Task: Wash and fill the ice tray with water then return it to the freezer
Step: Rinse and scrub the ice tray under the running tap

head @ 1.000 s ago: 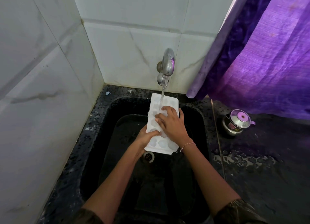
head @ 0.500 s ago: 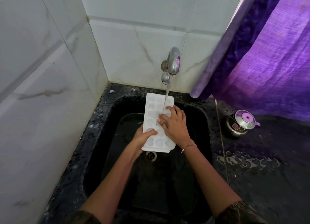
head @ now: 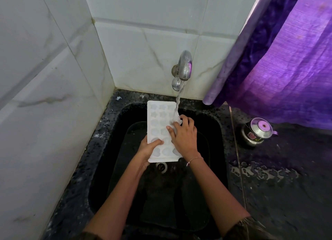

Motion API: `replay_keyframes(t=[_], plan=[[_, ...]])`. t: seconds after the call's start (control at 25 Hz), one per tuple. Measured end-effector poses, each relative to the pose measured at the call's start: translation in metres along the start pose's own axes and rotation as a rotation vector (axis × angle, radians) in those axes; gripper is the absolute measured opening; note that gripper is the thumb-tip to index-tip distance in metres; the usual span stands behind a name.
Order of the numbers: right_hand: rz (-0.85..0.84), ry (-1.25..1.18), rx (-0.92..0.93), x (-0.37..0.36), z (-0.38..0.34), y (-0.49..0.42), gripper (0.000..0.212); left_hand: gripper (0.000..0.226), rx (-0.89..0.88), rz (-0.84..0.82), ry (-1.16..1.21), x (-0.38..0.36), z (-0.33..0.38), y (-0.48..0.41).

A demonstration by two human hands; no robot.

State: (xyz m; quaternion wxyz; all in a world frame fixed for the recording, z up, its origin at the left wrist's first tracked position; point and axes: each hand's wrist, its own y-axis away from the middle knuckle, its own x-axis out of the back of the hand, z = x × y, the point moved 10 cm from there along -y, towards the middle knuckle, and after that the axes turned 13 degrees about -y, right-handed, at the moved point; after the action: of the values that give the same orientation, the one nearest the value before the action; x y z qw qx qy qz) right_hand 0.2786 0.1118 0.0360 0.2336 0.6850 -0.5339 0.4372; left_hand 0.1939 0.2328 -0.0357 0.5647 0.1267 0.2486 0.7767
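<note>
A white ice tray (head: 159, 117) with star and round moulds is held over the black sink (head: 213, 132), under the running chrome tap (head: 184, 67). My left hand (head: 149, 150) grips the tray's near left edge, thumb on top. My right hand (head: 185, 135) lies flat on the tray's right side, fingers spread on the moulds where the water stream lands. The tray's near right corner is hidden under this hand.
A sink drain (head: 161, 167) shows just below the tray. A small steel pot with a lid (head: 256, 132) stands on the wet dark counter (head: 269, 171) at the right. A purple curtain (head: 287, 60) hangs above it. White tiled walls close the left and back.
The tray has shifted left under the tap, so the stream now falls on its right edge and my right fingers. Both hands stay on the tray.
</note>
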Motion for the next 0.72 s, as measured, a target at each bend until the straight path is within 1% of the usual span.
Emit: replay_keyframes(t=[0.12,0.16,0.2,0.28,0.36,0.4,0.56,0.64,0.72], plan=[[0.011,-0.105,0.056,0.001,-0.004,0.000,0.037,0.043,-0.007,-0.010,-0.006,0.000,0.001,-0.001],[0.021,-0.230,0.033,0.001,-0.003,0.001,0.035,0.042,-0.015,-0.013,-0.014,-0.001,0.003,0.000],[0.014,-0.415,-0.042,-0.002,0.005,0.002,0.036,0.041,-0.022,-0.016,-0.019,-0.003,0.005,0.000],[-0.051,-0.809,-0.278,-0.016,0.019,0.005,0.043,0.042,-0.028,-0.026,-0.026,-0.007,0.008,0.000],[-0.105,-1.060,-0.471,-0.027,0.030,0.010,0.052,0.046,-0.018,-0.045,-0.044,-0.009,0.005,0.001],[-0.126,-1.113,-0.512,-0.030,0.033,0.012,0.052,0.047,-0.002,-0.063,-0.048,-0.010,0.001,0.000],[-0.207,-1.161,-0.556,-0.039,0.033,0.026,0.035,0.046,0.109,-0.251,0.047,-0.016,-0.013,0.001],[-0.268,-1.234,-0.562,-0.048,0.026,0.035,0.029,0.048,0.098,-0.239,0.013,-0.010,-0.009,0.000],[-0.311,-1.278,-0.560,-0.058,0.022,0.041,0.025,0.042,0.056,-0.144,-0.023,0.002,-0.004,-0.003]])
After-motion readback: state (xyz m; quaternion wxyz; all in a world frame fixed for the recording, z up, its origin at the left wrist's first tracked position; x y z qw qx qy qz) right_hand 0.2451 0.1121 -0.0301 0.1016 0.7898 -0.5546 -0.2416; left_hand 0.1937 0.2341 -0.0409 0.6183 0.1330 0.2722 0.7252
